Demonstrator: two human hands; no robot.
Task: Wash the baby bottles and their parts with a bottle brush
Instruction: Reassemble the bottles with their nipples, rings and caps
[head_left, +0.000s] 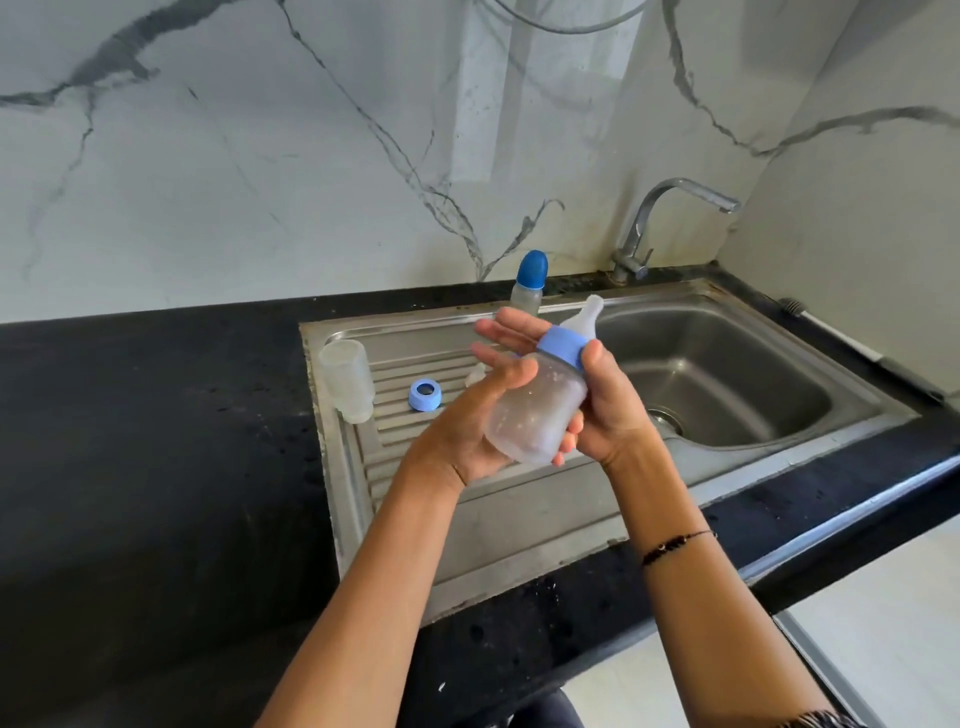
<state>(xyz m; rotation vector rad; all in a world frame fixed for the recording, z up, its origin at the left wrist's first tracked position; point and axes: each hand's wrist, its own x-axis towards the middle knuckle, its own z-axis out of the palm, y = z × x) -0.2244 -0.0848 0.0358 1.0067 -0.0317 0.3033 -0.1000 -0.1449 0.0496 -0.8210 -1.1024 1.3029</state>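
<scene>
Frosted bottle (540, 405) (both hands) above drainboard (415, 519) edge.

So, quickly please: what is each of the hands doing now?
Left hand: fingers straight, resting against the baby bottle.
Right hand: grips the baby bottle.

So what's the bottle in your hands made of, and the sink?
The bottle looks like cloudy, see-through plastic, since fingers show faintly through it. Its blue ring seems solid plastic, and the teat looks like soft, milky rubber or silicone. The sink is shiny grey metal, probably stainless steel.
</scene>
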